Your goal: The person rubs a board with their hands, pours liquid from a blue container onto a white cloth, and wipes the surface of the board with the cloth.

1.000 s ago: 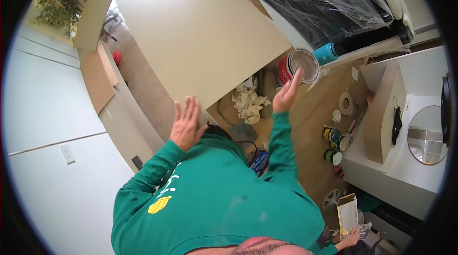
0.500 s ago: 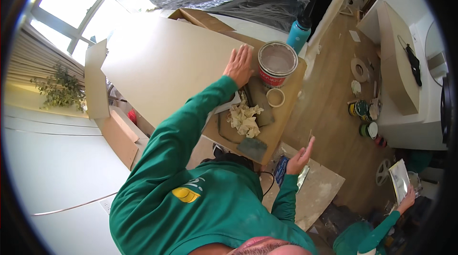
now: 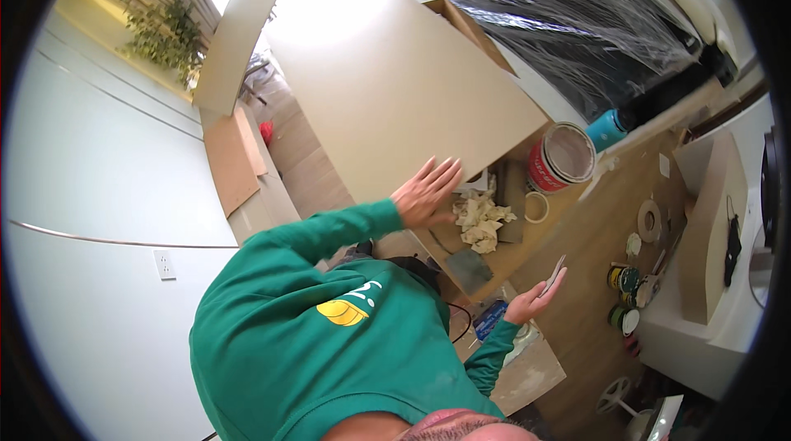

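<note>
My left hand point(image 3: 426, 192) lies flat, fingers stretched out, at the near edge of a large cream board point(image 3: 412, 78). The hand looks empty, and its thumb side is slightly blurred. Close to its right, crumpled cream paper point(image 3: 479, 222) rests on a brown tabletop point(image 3: 567, 202). Held away from the table at the lower right, my right hand point(image 3: 534, 301) grips a thin flat piece point(image 3: 554, 274) between thumb and fingers. It shows nearly edge-on, so its kind is unclear.
On the tabletop stand an open red paint can point(image 3: 546, 169), a tape roll point(image 3: 536, 207) and a grey-green sheet point(image 3: 470, 270). A blue bottle point(image 3: 606, 129) stands behind. Several small cans point(image 3: 624, 320) are on the floor at right. Plastic sheeting point(image 3: 544, 12) hangs at the back.
The view has turned to the right. My left hand has slid along the board's edge, from the corner near the paint can leftward. The person at lower right has gone out of view.
</note>
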Demonstrator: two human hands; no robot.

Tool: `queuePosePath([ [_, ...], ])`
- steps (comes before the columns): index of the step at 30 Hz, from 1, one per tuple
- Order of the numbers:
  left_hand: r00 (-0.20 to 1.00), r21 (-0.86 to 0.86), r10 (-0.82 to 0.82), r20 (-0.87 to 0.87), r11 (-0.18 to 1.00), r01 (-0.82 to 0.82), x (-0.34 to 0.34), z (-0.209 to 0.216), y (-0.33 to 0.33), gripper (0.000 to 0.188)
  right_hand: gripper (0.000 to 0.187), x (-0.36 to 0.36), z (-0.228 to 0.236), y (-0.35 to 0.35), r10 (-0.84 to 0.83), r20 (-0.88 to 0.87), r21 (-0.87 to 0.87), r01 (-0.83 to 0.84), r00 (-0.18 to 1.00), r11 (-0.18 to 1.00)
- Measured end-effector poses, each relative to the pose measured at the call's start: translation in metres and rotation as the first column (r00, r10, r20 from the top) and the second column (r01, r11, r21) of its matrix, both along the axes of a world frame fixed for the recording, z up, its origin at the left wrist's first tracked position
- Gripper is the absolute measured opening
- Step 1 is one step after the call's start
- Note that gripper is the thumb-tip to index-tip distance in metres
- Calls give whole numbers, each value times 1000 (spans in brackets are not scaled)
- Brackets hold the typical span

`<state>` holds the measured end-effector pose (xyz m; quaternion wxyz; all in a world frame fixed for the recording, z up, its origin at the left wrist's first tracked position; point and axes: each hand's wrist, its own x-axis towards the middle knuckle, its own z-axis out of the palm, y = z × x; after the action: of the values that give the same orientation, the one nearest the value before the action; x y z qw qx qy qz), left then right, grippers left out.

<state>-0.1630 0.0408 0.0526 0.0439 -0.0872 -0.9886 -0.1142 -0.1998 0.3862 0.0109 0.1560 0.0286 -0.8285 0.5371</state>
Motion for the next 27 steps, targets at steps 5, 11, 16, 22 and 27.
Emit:
queuePosePath([
  [5,983,105,-128,135,988,114,153,6,-57,101,49,11,16,-54,72,-62,-13,-73,995,997],
  [11,994,-130,-106,3,986,105,179,-29,-162,91,48,63,48,-126,-12,-118,77,21,993,997],
  [16,986,-53,69,-149,996,-78,161,-48,-262,89,48,123,45,-147,-106,-164,-23,103,981,994],
  [22,983,-14,-121,-140,993,121,166,-39,-225,79,52,189,38,-154,-217,-76,-54,213,973,976],
  [27,924,-47,-372,-90,928,370,159,-27,-111,85,65,201,39,-196,-200,-40,-211,187,979,959],
])
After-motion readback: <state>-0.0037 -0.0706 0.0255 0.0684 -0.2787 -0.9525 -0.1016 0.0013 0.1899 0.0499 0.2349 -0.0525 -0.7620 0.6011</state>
